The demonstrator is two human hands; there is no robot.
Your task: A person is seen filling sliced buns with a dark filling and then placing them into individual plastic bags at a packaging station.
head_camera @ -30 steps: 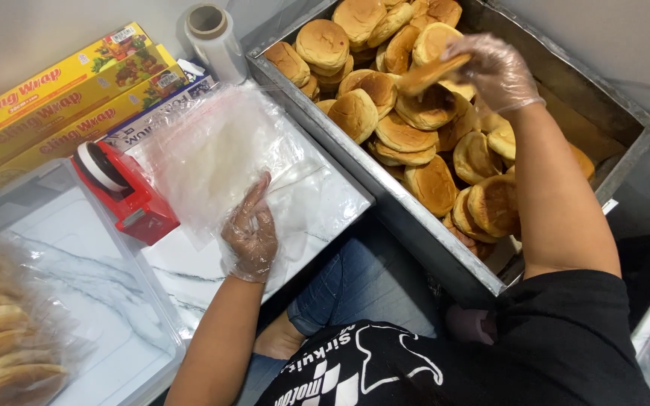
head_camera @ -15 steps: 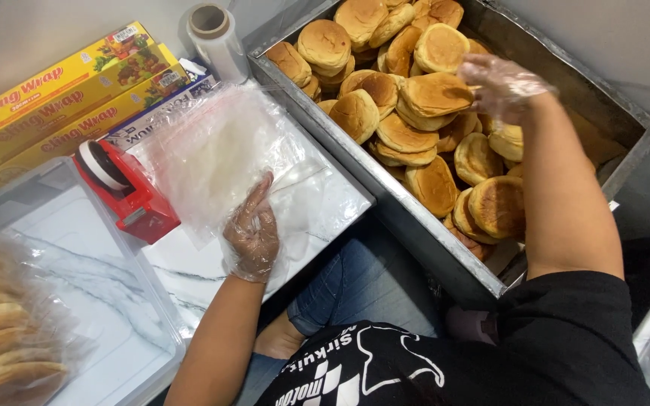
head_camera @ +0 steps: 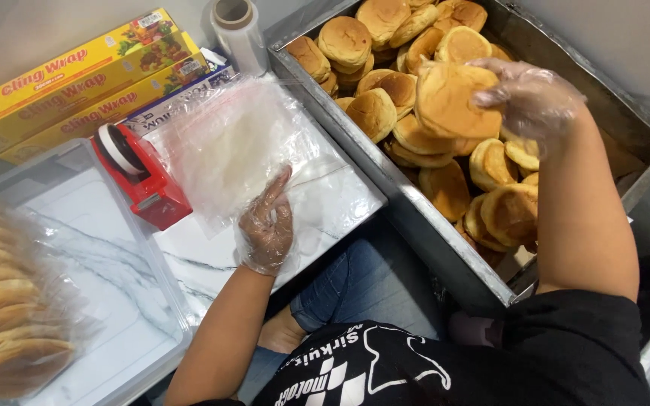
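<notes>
The right hand, gloved in thin clear plastic, has its fingers curled around the edge of a bun, holding it lifted just above the pile; the bun's flat face tilts toward the camera, its broad side running left from the fingers. The left hand, also gloved, rests with fingers spread and nearly flat on a stack of clear plastic bags on the marble-patterned tabletop, pinning them but gripping nothing. The bags lie well to the left of the bun, nearer the left hand. The metal tray under the right hand is heaped with buns; beyond the left fingers stand a red tape dispenser, yellow boxes of wrap and a film roll; bagged buns sit far left.
</notes>
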